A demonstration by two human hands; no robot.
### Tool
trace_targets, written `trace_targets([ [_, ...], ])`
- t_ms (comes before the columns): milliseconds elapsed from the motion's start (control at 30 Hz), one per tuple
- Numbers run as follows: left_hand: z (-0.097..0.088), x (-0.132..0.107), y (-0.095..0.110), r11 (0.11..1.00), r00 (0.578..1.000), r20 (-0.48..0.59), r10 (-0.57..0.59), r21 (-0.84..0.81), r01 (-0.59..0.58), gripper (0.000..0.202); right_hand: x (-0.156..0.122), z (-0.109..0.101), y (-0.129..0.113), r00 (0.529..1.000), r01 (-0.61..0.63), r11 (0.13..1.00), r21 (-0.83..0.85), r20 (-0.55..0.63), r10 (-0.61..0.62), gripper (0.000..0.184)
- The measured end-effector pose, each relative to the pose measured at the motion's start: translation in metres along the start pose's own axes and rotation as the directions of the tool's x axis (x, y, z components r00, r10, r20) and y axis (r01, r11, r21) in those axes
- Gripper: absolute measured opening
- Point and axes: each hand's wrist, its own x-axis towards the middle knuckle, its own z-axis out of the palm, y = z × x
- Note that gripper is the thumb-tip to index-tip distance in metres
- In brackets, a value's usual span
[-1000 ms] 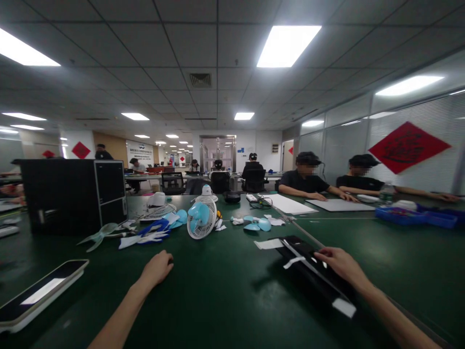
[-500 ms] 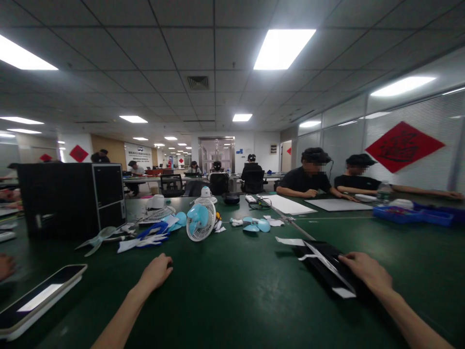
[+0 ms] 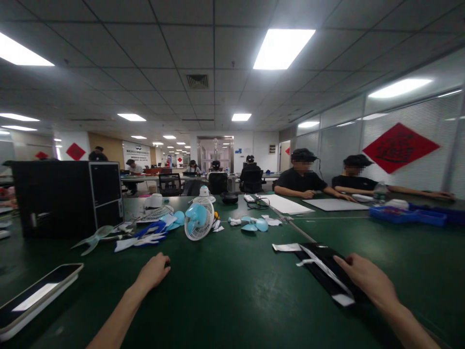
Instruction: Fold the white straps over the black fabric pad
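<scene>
My left hand (image 3: 154,270) rests on the green tabletop, fingers curled in loosely, nothing visible in it. Under my right hand (image 3: 368,281) lies a flat black item (image 3: 321,271), perhaps a plastic bag or envelope, with white strips along its edge. The thumb side of that hand points across its right part, and the other fingers are partly hidden. Beyond my left hand stand a small fan (image 3: 199,219) with blue blades and a white grille, and white-and-blue gloves (image 3: 145,236). A loose blue fan blade (image 3: 254,224) lies farther right.
At left are a black computer case (image 3: 54,198) and a phone (image 3: 41,295) on a white base. Blue trays (image 3: 403,216) and a water bottle (image 3: 380,193) are at right, near two seated co-workers with white boards (image 3: 332,205). A cable (image 3: 258,202) lies at the back.
The view has turned slightly. My right hand stays at the black item, whose near end now appears a little lower. My left hand has hardly moved.
</scene>
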Motion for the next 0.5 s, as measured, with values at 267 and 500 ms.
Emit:
trace_targets([
  [267, -0.004, -0.003, 0.005, 1.000, 1.000, 0.008, -0.013, -0.009, 0.013, 0.031, -0.055, -0.007, -0.003, 0.989, -0.101, 0.995, 0.010, 0.106, 0.100, 0.058],
  [500, 0.001, 0.000, 0.001, 1.000, 1.000, -0.002, -0.009, -0.027, 0.009, 0.030, -0.056, 0.005, 0.005, 0.983, -0.091, 0.989, 0.121, 0.169, 0.070, 0.049],
])
